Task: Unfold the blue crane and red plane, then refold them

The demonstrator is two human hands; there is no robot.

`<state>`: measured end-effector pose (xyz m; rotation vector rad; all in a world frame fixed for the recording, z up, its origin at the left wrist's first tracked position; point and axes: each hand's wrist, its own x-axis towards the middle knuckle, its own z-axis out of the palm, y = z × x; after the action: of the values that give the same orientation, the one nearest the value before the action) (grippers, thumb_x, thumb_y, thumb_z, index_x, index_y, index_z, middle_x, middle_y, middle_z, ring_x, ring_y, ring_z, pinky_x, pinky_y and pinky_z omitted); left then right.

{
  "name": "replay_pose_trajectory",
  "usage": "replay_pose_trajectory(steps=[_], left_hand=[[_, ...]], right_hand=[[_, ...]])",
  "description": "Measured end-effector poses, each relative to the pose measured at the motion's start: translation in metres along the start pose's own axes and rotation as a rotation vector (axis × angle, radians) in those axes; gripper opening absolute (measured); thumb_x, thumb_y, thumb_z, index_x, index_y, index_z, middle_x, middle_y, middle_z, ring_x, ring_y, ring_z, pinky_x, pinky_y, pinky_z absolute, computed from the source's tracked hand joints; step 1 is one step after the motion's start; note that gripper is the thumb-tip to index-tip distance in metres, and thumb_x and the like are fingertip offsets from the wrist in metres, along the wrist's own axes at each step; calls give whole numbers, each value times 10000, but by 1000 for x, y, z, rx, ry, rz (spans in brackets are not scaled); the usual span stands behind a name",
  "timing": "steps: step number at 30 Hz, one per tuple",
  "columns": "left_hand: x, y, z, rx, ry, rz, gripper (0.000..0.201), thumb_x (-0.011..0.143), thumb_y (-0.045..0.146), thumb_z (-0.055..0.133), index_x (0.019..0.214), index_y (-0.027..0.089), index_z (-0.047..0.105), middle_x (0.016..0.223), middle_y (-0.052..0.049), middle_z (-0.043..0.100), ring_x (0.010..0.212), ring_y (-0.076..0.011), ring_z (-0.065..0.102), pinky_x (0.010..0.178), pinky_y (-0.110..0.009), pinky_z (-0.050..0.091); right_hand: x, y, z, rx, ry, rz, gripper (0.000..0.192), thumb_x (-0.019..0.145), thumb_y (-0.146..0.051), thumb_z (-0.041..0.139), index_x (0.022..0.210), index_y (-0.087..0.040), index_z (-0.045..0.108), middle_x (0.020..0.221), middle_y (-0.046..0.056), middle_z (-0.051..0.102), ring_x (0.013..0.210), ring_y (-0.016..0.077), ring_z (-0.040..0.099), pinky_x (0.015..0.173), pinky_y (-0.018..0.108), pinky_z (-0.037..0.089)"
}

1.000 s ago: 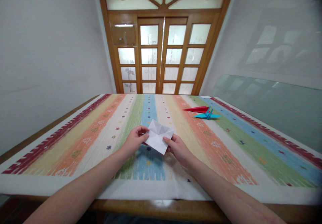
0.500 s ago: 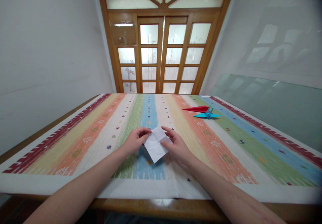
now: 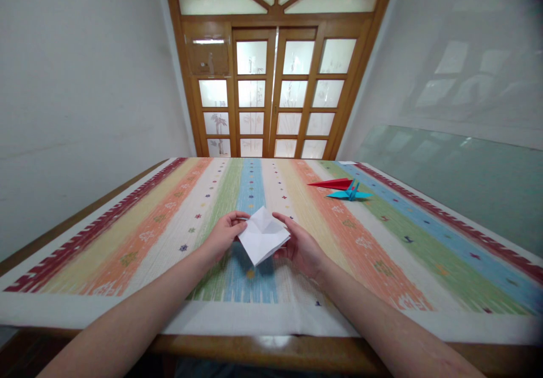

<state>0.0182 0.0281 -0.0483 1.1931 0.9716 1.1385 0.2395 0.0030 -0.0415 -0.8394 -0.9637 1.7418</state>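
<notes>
A small piece of white paper (image 3: 263,239), folded into a layered diamond, is held above the tablecloth in front of me. Its top corner carries a crease, and layers part slightly along the lower right edge. My left hand (image 3: 229,232) pinches the left corner between thumb and fingers. At the right corner is my right hand (image 3: 299,245), its fingers apart: one stretches along the upper right edge while others curl partly behind the paper. No right thumb shows on top of the sheet, and whether those fingers touch it is hard to see.
A striped tablecloth (image 3: 165,259) covers the table. Toward the back right lie a red folded paper plane (image 3: 333,184) and a blue origami crane (image 3: 351,192), close together. Beyond the table stand wooden doors with glass panes (image 3: 251,94). A glass panel (image 3: 445,168) leans at the right wall.
The white paper has turned and tipped, rising slightly, so its creased top flap shows more clearly. My right thumb has come off its face, and the right fingers have loosened. My left hand keeps its pinch.
</notes>
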Motion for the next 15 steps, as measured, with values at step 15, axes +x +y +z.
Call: replay_pose_trajectory(steps=[15], left_hand=[[-2, -16, 15, 307, -116, 206, 175, 801, 324, 724, 901, 183, 750, 888, -80, 717, 863, -248, 635, 754, -345, 501]], right_hand=[[-7, 11, 13, -67, -237, 41, 615, 692, -183, 807, 1273, -254, 620, 1074, 69, 717, 888, 219, 697, 674, 307, 567]])
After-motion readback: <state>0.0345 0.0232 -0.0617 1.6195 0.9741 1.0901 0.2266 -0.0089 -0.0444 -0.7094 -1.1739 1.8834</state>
